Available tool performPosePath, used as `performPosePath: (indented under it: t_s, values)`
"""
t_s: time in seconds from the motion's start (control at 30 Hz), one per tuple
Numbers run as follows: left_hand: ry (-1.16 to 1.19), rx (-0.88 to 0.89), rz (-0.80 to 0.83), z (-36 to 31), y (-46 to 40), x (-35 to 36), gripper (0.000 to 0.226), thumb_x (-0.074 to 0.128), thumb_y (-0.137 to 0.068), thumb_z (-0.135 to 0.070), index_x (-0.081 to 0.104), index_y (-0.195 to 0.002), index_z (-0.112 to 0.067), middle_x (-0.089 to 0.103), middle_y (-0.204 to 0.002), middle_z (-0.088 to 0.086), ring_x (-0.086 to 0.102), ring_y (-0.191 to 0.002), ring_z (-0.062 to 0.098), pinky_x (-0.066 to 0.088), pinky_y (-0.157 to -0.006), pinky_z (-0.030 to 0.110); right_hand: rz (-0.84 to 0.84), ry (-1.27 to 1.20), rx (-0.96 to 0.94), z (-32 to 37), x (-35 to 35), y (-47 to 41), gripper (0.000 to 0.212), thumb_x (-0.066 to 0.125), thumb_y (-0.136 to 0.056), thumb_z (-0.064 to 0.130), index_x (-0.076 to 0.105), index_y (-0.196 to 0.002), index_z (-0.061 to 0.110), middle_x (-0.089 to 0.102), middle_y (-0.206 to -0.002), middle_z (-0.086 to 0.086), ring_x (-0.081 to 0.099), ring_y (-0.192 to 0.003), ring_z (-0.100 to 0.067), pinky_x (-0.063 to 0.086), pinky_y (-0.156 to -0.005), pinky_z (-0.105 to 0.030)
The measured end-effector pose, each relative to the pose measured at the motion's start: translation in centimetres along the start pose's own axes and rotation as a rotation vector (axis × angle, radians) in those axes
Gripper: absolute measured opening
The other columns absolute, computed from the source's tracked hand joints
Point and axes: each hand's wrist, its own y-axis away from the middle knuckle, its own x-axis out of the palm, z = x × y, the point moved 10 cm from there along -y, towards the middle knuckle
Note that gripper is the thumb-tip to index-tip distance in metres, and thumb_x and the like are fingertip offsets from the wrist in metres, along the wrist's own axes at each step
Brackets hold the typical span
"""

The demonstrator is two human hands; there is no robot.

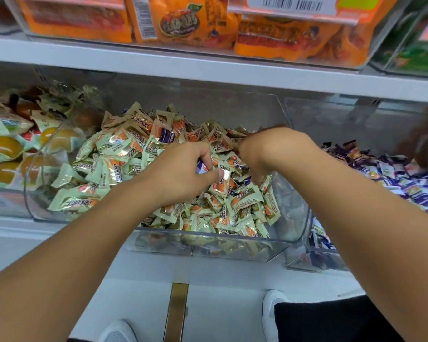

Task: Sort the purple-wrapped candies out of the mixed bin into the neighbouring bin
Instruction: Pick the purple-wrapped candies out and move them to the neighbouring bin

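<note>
The clear mixed bin in the middle is heaped with pale green candies. A purple-wrapped candy lies on top of the heap near the back. My left hand reaches into the heap, its fingers curled round a purple-and-white candy with the thumb laid on the wrappers. My right hand is just to the right, fingers curled down into the pile, and a purple wrapper edge shows at its fingertips. The neighbouring bin on the right holds purple-wrapped candies.
Another clear bin at the left holds orange jelly cups and mixed sweets. A shelf edge runs overhead, with orange snack packets above it. Below are a white floor, a gold strip and my shoes.
</note>
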Motion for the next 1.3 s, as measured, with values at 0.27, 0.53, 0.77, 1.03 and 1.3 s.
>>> performPosePath:
  t_s: [0.27, 0.53, 0.77, 1.03, 1.3]
  values:
    - [0.354, -0.035, 0.098, -0.5, 0.3, -0.8, 0.01, 0.066, -0.095, -0.017, 0.06, -0.101, -0.021, 0.075, -0.074, 0.004, 0.061, -0.051, 0.027, 0.053, -0.049, 0.037, -0.27, -0.364, -0.105, -1.5, -3.5, 4.4, 0.029, 0.076, -0.086, 0.035, 0.058, -0.083, 0.012, 0.058, -0.076, -0.001, 0.056, -0.072, -0.023, 0.041, -0.061, -0.03]
    - [0.669, 0.158, 0.224, -9.6, 1.7, 0.3, 0.016, 0.063, -0.095, -0.011, 0.06, -0.109, -0.017, 0.076, -0.09, 0.01, 0.066, -0.063, 0.013, 0.05, -0.057, 0.023, -0.164, -1.234, -0.278, -7.8, 2.6, 11.8, 0.019, 0.062, -0.098, 0.024, 0.067, -0.085, 0.011, 0.049, -0.058, -0.007, 0.036, -0.043, -0.013, 0.024, -0.042, -0.021]
    - [0.2, 0.448, 0.239, -19.7, -1.0, 4.0, 0.017, 0.064, -0.096, -0.016, 0.062, -0.104, -0.032, 0.073, -0.097, 0.001, 0.072, -0.078, 0.01, 0.059, -0.08, 0.038, 0.024, -1.562, 0.184, -15.6, 12.3, 12.6, 0.041, 0.047, -0.101, 0.05, 0.068, -0.108, 0.015, 0.073, -0.094, -0.018, 0.073, -0.076, -0.031, 0.056, -0.047, -0.026]
    - [-0.153, 0.555, 0.284, -21.3, -1.3, 6.0, 0.037, 0.064, -0.095, -0.03, 0.06, -0.131, -0.04, 0.042, -0.154, -0.004, 0.038, -0.14, 0.01, 0.027, -0.117, 0.028, -0.207, -1.268, 0.296, -18.6, 10.4, 12.7, 0.063, 0.044, -0.092, 0.071, 0.069, -0.114, 0.018, 0.068, -0.117, -0.006, 0.066, -0.103, -0.029, 0.059, -0.089, -0.047]
    - [-0.333, 0.31, 0.01, -6.2, 1.7, -1.9, 0.029, 0.069, -0.084, -0.05, 0.071, -0.109, -0.034, 0.067, -0.113, -0.017, 0.059, -0.105, 0.003, 0.047, -0.099, 0.037, -0.663, -0.576, -0.061, -6.8, -0.1, 13.0, 0.023, 0.062, -0.096, 0.036, 0.067, -0.113, 0.022, 0.063, -0.112, -0.002, 0.059, -0.102, -0.025, 0.051, -0.09, -0.04]
